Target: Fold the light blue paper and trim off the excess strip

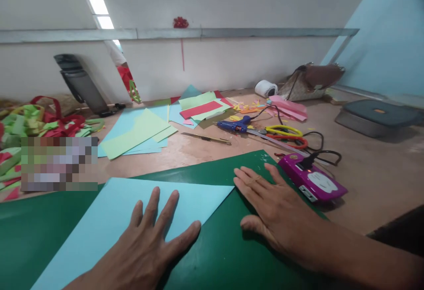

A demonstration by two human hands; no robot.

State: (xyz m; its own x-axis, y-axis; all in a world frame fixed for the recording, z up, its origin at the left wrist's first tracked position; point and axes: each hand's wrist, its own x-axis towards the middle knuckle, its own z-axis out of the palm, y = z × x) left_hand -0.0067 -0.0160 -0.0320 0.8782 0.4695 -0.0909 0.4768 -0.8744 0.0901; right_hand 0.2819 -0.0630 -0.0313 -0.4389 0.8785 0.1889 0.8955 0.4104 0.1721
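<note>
A light blue sheet of paper point(99, 219) with slanting edges lies on a green mat point(215, 259); it looks folded. My left hand point(149, 237) rests flat on it with the fingers spread, the thumb by its lower right edge. At the paper's pointed right corner, my right hand point(271, 206) lies palm down on the mat, fingers stretched out. Its fingertips are at the corner; whether they touch the paper I cannot tell. Neither hand grips anything.
Behind the mat lie light green paper strips point(139, 137), a gold pen point(207, 138), a blue glue gun point(233, 124) and scissors point(288, 135). A purple power strip point(311, 177) stands right of my right hand. Paper scraps point(20, 124) and a grey bottle point(82, 84) are at left.
</note>
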